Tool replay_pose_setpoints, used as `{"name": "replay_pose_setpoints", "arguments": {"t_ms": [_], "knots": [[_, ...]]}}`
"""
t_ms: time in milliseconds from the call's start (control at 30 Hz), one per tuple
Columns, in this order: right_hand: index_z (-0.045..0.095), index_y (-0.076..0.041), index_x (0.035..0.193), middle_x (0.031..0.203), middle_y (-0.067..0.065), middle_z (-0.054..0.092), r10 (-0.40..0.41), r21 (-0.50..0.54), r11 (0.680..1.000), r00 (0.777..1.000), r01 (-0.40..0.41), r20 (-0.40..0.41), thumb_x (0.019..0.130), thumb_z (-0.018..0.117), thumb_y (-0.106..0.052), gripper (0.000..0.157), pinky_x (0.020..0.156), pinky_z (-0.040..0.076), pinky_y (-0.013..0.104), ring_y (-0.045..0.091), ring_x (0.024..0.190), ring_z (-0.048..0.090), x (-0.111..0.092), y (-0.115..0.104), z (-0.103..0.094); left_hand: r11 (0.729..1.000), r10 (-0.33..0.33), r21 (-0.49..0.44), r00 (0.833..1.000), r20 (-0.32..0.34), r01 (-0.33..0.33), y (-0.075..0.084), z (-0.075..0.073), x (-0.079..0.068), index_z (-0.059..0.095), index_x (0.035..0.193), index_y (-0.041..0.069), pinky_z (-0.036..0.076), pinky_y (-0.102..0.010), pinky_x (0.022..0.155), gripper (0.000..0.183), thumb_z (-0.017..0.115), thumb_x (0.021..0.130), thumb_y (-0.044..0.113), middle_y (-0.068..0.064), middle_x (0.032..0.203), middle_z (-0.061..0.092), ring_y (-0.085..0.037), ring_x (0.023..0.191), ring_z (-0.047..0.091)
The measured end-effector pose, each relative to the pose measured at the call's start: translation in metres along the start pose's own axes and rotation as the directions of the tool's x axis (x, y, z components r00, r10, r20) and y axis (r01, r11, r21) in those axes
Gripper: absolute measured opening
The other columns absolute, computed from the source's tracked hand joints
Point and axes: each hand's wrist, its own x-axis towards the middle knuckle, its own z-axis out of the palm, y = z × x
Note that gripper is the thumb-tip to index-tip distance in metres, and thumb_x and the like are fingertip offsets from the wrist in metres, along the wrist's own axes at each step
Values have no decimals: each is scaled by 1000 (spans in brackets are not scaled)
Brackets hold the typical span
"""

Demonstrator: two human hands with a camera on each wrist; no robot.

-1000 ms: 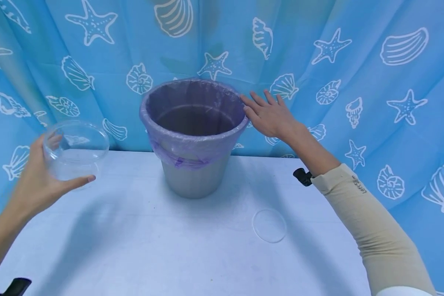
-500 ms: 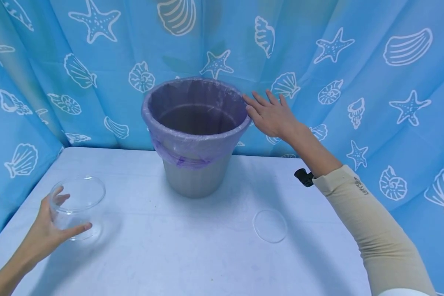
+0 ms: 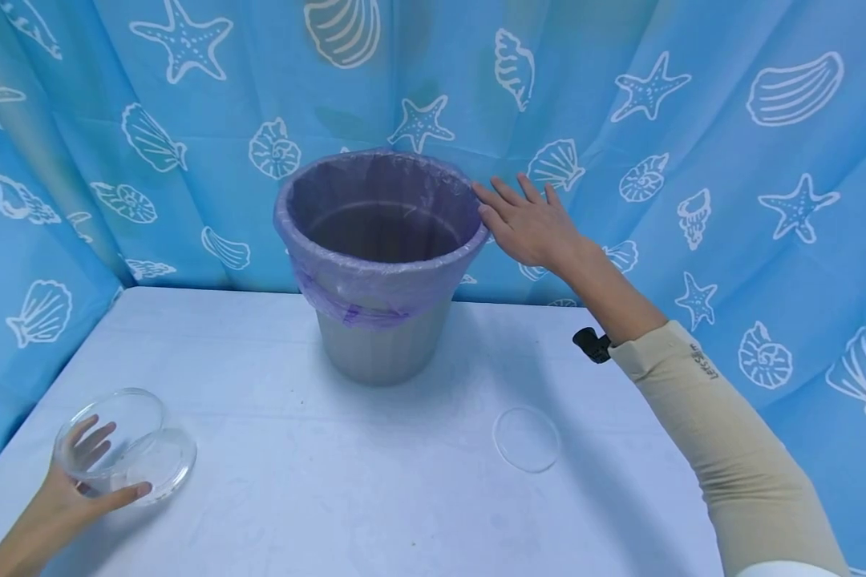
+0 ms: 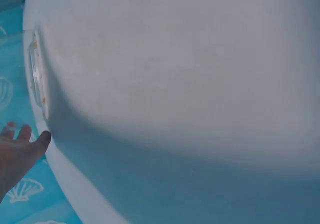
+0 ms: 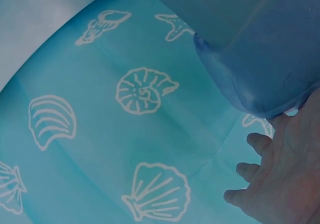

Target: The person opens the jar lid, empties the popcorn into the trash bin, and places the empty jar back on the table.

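Note:
At the left of the table, my left hand (image 3: 68,493) holds a clear plastic container (image 3: 169,465), thumb on the near side and fingers behind its see-through wall. The container leans, its rim toward the left and its base toward the right. In the left wrist view, the base of the container (image 4: 37,73) shows at the left edge, above the fingertips. My right hand (image 3: 541,228) rests its straight, spread fingers against the right rim of a grey bin (image 3: 375,349) lined with a purple plastic bag (image 3: 375,288). In the right wrist view, the hand (image 5: 287,169) touches the bag-covered rim.
A thin clear round lid or ring (image 3: 494,441) lies flat on the white table (image 3: 346,497), right of centre. Behind the table hangs a blue curtain (image 3: 447,64) with shell and starfish prints, close to the bin.
My left hand has lowered the clear container from the air to the table's left side and tilted it, moving toward me. The right hand stays at the bin's rim.

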Motion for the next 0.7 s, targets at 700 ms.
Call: {"name": "replay_pose_setpoints", "arguments": {"t_ms": [700], "knots": [[8, -21, 162, 166, 11, 8, 2, 145, 989, 998, 8, -69, 108, 15, -47, 61, 114, -1, 65, 40, 149, 3, 2, 0, 3, 993, 121, 37, 980, -161, -116, -47, -34, 17, -19, 156, 32, -7, -68, 109, 109, 70, 95, 20, -16, 164, -16, -41, 147, -13]]}}
